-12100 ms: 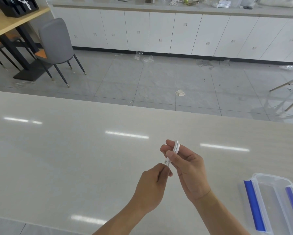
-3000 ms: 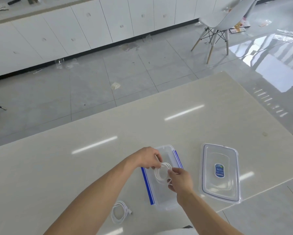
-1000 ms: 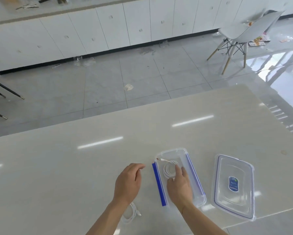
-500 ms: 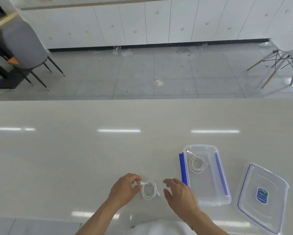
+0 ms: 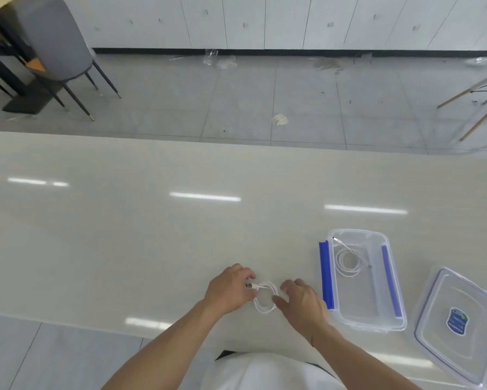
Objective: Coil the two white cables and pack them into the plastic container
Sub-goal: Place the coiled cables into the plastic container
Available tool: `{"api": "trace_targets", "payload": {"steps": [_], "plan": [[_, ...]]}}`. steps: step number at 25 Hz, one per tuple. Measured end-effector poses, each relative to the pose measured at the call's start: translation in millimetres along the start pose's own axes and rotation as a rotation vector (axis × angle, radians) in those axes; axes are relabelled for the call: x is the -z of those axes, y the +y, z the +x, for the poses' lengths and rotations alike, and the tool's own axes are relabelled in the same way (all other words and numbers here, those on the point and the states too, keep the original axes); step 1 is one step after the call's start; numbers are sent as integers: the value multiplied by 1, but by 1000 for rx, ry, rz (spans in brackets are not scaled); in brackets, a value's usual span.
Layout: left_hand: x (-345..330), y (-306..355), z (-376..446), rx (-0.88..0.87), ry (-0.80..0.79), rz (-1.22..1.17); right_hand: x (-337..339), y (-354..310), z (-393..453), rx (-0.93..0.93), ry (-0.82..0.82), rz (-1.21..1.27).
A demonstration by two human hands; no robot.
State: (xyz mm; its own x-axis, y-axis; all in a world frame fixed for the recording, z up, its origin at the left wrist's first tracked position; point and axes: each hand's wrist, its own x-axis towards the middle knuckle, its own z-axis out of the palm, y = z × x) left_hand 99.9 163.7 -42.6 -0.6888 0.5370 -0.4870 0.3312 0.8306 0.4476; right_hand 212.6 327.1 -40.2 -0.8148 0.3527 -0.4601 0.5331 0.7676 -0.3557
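Note:
A coiled white cable (image 5: 265, 301) lies on the pale table near its front edge. My left hand (image 5: 229, 289) pinches the plug end of that coil. My right hand (image 5: 301, 304) touches the coil's right side with spread fingers. To the right stands the clear plastic container (image 5: 362, 320) with blue side clips. Inside it rests the other coiled white cable (image 5: 348, 262), one loose end pointing to the container's far left corner.
The container's clear lid (image 5: 459, 325) with a blue label lies at the table's right front corner. Beyond the table's far edge is tiled floor with a grey chair (image 5: 53, 52) at left and a white chair's legs (image 5: 478, 105) at right.
Over the last second my right hand left the coil in the container and both hands came to the second coil on the table. My left hand now pinches its plug end.

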Motion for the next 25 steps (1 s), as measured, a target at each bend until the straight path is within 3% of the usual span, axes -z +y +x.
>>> {"api": "trace_targets", "payload": {"steps": [17,25], "plan": [[-17,5,15,-58,74,43,-9,-15,14,-185,-21,173],[-11,7,17,33,59,-97,-3,-16,15,-250,-15,368]]}}
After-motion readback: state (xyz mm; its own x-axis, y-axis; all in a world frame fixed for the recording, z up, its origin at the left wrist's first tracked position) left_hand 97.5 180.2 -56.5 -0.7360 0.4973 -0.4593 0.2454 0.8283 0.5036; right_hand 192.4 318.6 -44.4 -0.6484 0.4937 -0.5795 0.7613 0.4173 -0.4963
